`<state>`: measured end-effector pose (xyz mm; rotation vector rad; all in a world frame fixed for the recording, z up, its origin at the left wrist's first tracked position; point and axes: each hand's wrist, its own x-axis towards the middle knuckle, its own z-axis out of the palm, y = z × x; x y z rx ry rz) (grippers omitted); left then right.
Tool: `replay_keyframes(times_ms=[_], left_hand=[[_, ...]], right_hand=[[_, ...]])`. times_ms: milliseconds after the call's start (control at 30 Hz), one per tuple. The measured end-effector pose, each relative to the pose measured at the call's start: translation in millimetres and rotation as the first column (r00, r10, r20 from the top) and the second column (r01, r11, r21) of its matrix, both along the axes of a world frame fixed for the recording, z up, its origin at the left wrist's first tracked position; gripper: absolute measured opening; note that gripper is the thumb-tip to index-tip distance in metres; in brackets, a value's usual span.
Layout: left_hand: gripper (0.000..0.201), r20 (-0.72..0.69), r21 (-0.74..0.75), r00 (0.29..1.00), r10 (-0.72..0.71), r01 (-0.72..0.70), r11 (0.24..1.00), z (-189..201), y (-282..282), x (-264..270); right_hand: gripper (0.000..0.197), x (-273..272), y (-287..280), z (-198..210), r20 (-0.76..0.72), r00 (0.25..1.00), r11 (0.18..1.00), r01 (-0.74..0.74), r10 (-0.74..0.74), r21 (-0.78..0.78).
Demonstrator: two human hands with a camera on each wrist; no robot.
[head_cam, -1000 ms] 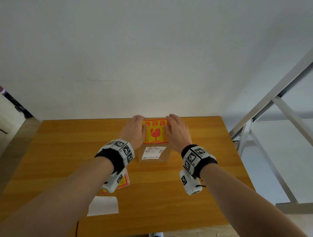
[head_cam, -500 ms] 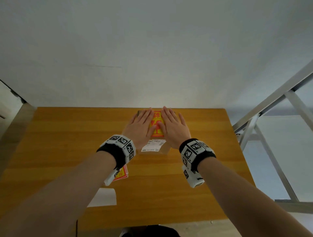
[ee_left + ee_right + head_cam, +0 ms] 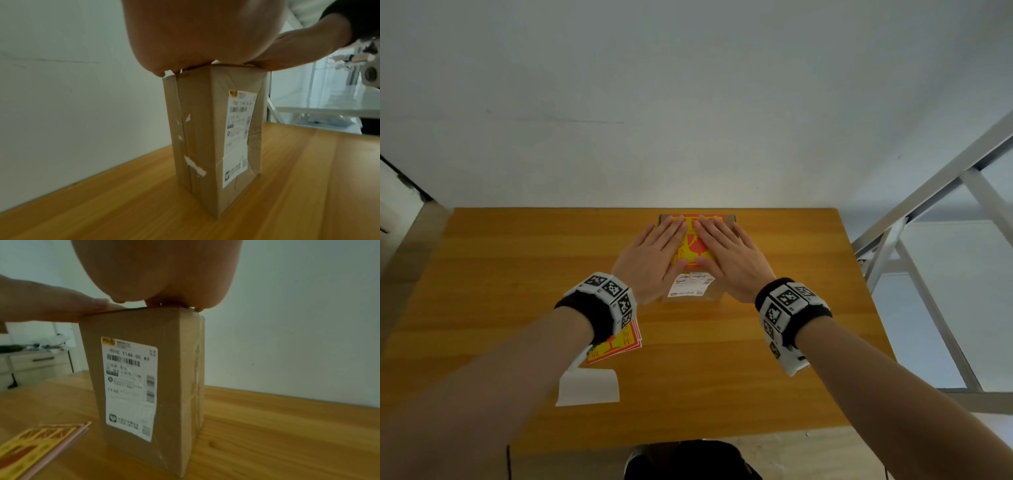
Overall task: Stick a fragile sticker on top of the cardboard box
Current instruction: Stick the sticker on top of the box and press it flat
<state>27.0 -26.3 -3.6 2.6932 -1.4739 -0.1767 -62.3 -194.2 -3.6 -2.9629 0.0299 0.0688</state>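
A tall brown cardboard box stands upright on the wooden table, near its far edge. A yellow and red fragile sticker lies on the box's top. My left hand lies flat on the sticker's left half, fingers straight. Flat on the right half, my right hand presses down the same way. Both palms hide most of the sticker. A white shipping label is stuck on the box's near side.
A stack of spare fragile stickers lies on the table under my left wrist. A white backing paper sits nearer the front edge. A white wall stands close behind the table. A metal frame rises at the right.
Both hands went from cupping the box's top edges to lying flat with straight fingers on the sticker. The head view tilted down, so the box sits higher in frame.
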Motion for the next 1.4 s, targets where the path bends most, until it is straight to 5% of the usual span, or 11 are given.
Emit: replay_keyframes(times_ms=[733,900,1400], left_hand=[[0.082,-0.14,0.04,0.989,-0.054,0.06,0.997,5.4,7.1,11.8],[0.073,-0.121,0.031,0.992,-0.036,0.04,0.999,4.2,9.3,10.7],[0.088,-0.136,0.05,0.99,0.036,-0.029,0.998,10.3,5.9,1.2]], right_hand=[[0.081,-7.3,-12.1,-8.3,-0.01,0.999,0.999,-0.046,0.046,0.013],[0.078,-13.5,-18.1,-6.6,-0.02,0.998,0.998,-0.057,0.056,-0.022],[0.083,-15.2,-11.1,-5.5,0.005,1.0,1.0,0.014,-0.014,0.008]])
